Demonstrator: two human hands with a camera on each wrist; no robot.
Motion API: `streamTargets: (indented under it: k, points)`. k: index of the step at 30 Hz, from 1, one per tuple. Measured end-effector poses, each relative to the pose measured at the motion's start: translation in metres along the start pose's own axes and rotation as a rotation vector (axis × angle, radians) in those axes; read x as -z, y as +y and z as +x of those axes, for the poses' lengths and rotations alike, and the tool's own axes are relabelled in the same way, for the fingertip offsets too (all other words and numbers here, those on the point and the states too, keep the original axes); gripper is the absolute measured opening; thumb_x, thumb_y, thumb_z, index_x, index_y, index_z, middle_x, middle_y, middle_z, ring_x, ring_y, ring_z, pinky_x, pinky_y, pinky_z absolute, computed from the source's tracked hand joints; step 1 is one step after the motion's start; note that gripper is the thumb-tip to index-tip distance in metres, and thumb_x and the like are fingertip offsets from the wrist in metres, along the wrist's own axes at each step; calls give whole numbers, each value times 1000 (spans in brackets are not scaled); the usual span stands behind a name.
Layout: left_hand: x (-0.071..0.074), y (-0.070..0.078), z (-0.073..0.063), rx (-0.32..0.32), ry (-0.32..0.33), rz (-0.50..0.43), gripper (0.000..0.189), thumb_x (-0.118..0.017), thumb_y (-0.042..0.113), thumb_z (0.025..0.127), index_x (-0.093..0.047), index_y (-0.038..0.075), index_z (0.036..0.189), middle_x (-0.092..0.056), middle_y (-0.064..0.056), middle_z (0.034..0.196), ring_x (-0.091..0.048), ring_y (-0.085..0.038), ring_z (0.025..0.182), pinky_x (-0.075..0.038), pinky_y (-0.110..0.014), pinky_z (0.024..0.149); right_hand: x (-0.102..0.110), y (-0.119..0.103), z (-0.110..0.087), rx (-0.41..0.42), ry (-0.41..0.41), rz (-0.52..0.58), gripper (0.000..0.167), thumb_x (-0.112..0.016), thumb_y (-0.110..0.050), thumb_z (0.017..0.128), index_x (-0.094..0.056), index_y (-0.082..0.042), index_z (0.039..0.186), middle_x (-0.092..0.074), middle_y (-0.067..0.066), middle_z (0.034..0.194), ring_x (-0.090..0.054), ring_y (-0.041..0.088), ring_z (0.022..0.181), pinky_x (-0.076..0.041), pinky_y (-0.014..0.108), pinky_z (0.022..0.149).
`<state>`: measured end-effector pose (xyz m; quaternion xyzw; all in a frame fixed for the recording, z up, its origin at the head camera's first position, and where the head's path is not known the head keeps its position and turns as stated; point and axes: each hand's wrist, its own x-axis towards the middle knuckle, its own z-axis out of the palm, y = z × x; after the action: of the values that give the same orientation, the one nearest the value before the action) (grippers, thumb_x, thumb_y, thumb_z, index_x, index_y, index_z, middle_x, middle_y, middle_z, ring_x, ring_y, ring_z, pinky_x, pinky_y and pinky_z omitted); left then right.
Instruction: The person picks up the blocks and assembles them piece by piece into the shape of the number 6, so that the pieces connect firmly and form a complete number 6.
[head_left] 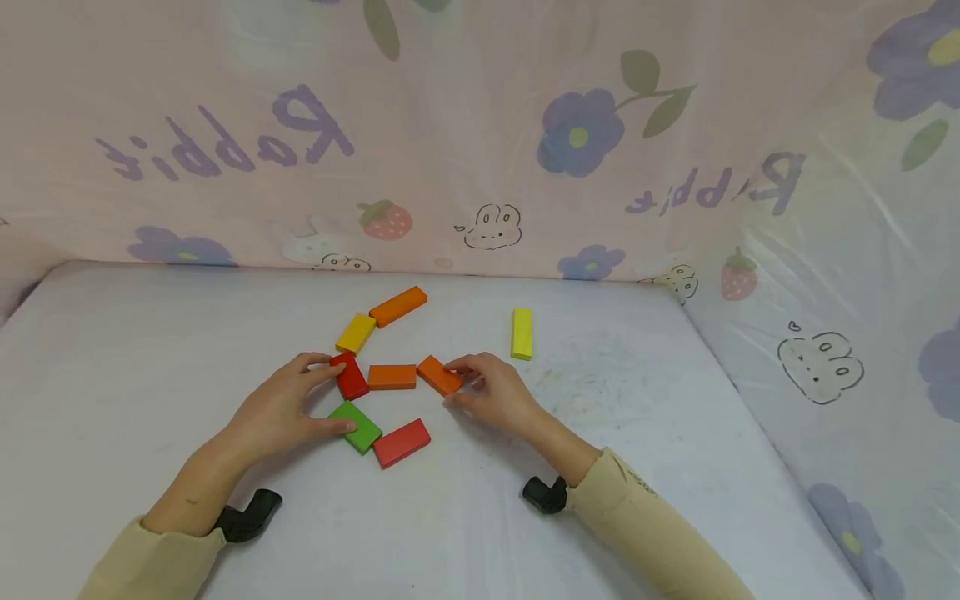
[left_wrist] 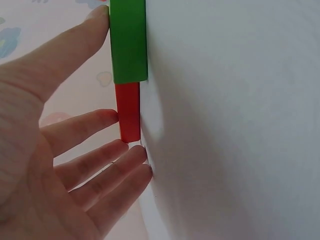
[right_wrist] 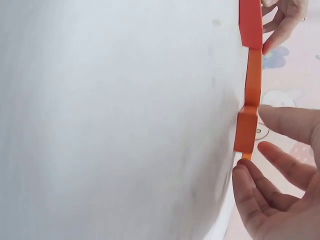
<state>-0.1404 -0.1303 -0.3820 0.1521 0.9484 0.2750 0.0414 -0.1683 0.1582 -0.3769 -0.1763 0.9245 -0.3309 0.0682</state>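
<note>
Left hand (head_left: 281, 408): the thumb rests on the green block (head_left: 363, 430) and the fingers touch the dark red block (head_left: 350, 379) – loose, without a clenched grip.
Right hand (head_left: 493, 390): thumb and forefinger lightly pinch the end orange block (head_left: 438, 376) at its two sides.
Row of blocks: the end orange block lies flat on the white table (head_left: 645, 467), its corner by the middle orange block (head_left: 392, 377), which reaches to the dark red one.
Near side: the green block's corner meets the light red block (head_left: 402, 443).
Far side: the amber block (head_left: 356, 333) sits between the dark red block and the far orange block (head_left: 398, 307).
Yellow block (head_left: 522, 334): alone, well apart, to the right.
Writing: the curtain (head_left: 450, 75) carries "Rabbit" twice – both are mirrored, and a fold disturbs the right one.
Right sleeve (head_left: 652, 521): small dark marking, too small for reading.
</note>
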Motion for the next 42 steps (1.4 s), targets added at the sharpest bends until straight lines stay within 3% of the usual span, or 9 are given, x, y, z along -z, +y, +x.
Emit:
streamTargets:
  k: [7,12,17,24,31,42]
  points:
    - [0,1,0,1,1,-4,75,-81,37,73,-54,2,134,-46,-23,136,-47,-43,120,-48,-61,90,11,7,-2,-82,97,-13,30,-70,-12,86,-67,-10,115,-59,10,115,-58,24,97,-53,37,85]
    - [0,1,0,-1,3,0,75,-81,36,73,-54,2,134,-46,-23,135,-47,-44,120,-48,-61,89,22,15,-1,-103,166,-30,28,-68,-11,87,-66,-6,115,-54,16,126,-57,31,107,-52,42,90]
    - [0,0,0,-7,6,4,74,-81,36,73,-54,2,133,-47,-24,135,-47,-44,120,-48,-61,89,31,22,0,-106,175,-82,33,-68,-11,86,-65,-3,118,-49,21,134,-52,35,117,-49,44,94]
    - [-1,-1,0,-10,7,2,74,-81,36,73,-54,2,133,-47,-23,135,-47,-44,120,-48,-60,90,36,31,4,-135,193,-115,36,-68,-11,86,-63,-2,121,-50,23,131,-49,37,121,-44,48,101]
    - [-1,-1,-1,-10,11,1,75,-81,37,73,-55,2,133,-47,-23,135,-47,-43,120,-48,-60,90,38,39,7,-168,255,-85,36,-68,-12,86,-63,0,120,-47,25,132,-44,40,126,-36,51,108]
    - [0,1,-2,-8,6,0,75,-81,39,73,-55,3,133,-47,-23,135,-47,-43,120,-48,-60,90,40,45,13,-291,257,11,50,-70,-14,85,-55,-1,131,-40,26,137,-47,40,123,-47,48,99]
